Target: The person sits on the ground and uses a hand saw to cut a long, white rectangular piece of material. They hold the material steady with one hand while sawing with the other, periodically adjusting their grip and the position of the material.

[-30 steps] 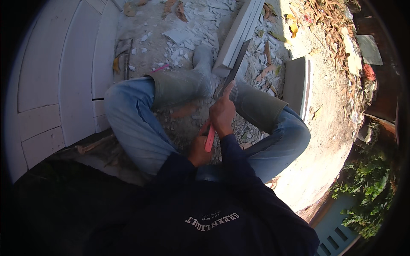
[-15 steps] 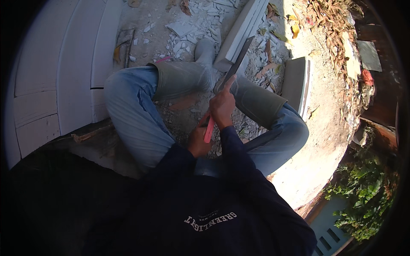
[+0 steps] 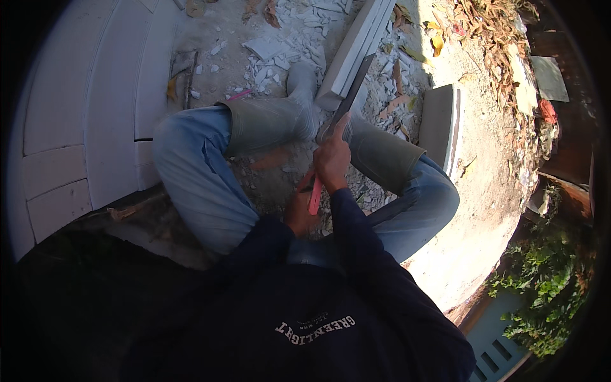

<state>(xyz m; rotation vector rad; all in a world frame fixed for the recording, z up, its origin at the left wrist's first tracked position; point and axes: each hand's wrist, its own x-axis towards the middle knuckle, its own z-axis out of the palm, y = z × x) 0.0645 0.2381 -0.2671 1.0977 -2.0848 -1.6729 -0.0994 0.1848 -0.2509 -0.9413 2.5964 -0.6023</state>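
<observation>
A long dark saw-like blade [image 3: 358,79] with a pink handle [image 3: 315,197] points away from me between my legs. My right hand [image 3: 332,159] is closed on the tool where blade and handle meet, its forefinger reaching along the blade. My left hand [image 3: 298,210], a little blurred, is closed around the lower part of the handle, partly hidden by it. Just left of the blade, the near end of a bundle of long grey strips [image 3: 344,67] lies between my boots [image 3: 299,114]. Whether the blade touches the strips is unclear.
Pale panels [image 3: 111,108] rise on the left. Broken white chips [image 3: 267,51] and dry leaves litter the ground. A grey slab [image 3: 436,124] stands right of my right boot. Sunlit ground [image 3: 477,204] borders greenery [image 3: 541,280] at the right.
The view has shifted slightly, with my hands and the tool appearing a little higher than a second ago. Both hands keep their grip; little else differs.
</observation>
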